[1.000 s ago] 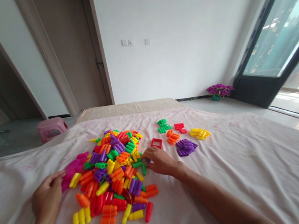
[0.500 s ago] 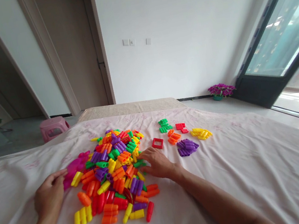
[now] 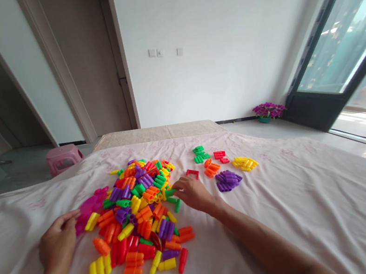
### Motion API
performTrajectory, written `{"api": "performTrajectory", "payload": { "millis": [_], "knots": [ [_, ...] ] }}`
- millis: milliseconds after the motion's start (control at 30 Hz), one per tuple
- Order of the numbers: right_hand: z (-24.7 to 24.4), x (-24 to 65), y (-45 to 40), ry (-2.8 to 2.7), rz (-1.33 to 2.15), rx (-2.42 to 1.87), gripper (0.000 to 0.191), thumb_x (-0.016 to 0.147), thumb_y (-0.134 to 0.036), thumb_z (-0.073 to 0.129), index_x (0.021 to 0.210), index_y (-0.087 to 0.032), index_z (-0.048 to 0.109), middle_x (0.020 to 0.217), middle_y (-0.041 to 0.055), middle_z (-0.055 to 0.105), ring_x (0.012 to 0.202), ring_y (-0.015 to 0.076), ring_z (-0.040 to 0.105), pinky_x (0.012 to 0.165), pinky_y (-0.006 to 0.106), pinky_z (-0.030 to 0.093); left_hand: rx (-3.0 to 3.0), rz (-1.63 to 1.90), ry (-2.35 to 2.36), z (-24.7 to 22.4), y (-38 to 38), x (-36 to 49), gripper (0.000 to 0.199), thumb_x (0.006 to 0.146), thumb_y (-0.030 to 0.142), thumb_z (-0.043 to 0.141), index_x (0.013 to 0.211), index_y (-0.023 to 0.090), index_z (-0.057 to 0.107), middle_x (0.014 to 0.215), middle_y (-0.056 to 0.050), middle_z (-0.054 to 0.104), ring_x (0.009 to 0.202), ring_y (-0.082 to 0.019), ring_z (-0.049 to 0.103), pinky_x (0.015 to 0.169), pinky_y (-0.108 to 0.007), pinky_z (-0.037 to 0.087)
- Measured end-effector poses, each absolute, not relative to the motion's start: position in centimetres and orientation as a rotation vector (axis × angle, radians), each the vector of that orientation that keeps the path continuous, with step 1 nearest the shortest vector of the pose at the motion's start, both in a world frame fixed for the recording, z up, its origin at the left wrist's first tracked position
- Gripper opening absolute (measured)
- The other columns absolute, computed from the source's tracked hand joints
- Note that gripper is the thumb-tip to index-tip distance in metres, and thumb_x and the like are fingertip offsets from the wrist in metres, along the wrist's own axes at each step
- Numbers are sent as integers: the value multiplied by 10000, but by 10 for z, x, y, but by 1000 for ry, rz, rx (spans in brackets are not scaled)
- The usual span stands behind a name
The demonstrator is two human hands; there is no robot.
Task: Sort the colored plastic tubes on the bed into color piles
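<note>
A heap of bullet-shaped plastic building blocks in red, orange, yellow, green and purple lies on the bedsheet. At its left edge my left hand is closed, thumb and fingers pinching the near end of a flat magenta piece whose kind I cannot make out. My right hand is at the heap's right side, its fingertips closed on a green block. Just below those fingers lies another green block. A red square frame is partly hidden behind my right hand.
Right of the heap, blocks lie grouped by colour: green, red, orange, yellow and purple. The pale sheet is wrinkled. A pink stool stands on the floor beyond, at the left.
My right hand has drawn slightly away from the heap with a green block between its fingertips, now covering part of the red frame. My left hand keeps its pinch. The view has shifted slightly.
</note>
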State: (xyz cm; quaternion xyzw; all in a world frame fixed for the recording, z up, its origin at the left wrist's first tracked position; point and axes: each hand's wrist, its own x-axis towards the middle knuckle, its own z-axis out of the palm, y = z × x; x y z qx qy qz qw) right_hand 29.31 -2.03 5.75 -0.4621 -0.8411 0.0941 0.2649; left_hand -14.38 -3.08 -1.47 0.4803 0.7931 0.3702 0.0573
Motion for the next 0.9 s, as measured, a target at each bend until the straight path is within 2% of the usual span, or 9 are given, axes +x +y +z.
{"api": "performTrajectory", "payload": {
  "millis": [167,300,367,533,633,767,900],
  "knots": [
    [55,333,14,-1802,346,-1544,193,879,-326,617,976,-228,752,782,13,733,695,163,641,598,248,414,1321,1153,2359,-10,-32,-140,390,872,473,505,1123,270,724,1142,-42,743,941,-259,675,799,-339,502],
    [48,363,36,-1554,426,-1614,264,824,-373,636,979,-193,753,731,19,722,680,185,668,583,260,457,1308,1153,2357,-8,-32,-140,374,874,472,503,1104,277,724,1148,-38,740,976,-267,672,832,-348,498],
    [44,373,43,-1432,529,-1573,338,810,-393,633,1051,-179,736,799,41,745,722,201,699,593,274,506,1295,1143,2360,-7,-32,-139,372,879,478,498,1105,284,720,1158,-36,737,989,-270,670,846,-354,495],
    [34,378,51,-1225,676,-1368,573,753,-371,641,1277,-140,624,1213,142,708,1010,243,711,762,339,589,1288,1135,2354,-3,-34,-135,373,886,482,492,1106,281,716,1165,-39,735,990,-269,668,835,-349,493],
    [28,372,50,-1310,643,-1381,498,740,-321,632,1209,-158,672,1185,120,724,1010,242,705,813,360,580,1279,1123,2375,-2,-34,-133,385,885,491,486,1111,282,716,1149,-39,739,957,-262,670,808,-340,490],
    [27,358,41,-1536,596,-1409,281,760,-254,604,978,-164,757,912,64,770,804,208,706,734,327,561,1286,1127,2374,-1,-35,-133,389,891,498,477,1109,283,716,1144,-36,740,950,-248,668,798,-323,482],
    [37,343,28,-1798,563,-1387,188,781,-209,629,900,-181,773,842,36,761,746,174,681,697,275,520,1274,1137,2368,-2,-36,-133,370,888,481,489,1107,284,713,1149,-32,739,966,-244,665,800,-317,479]
  ]
}}
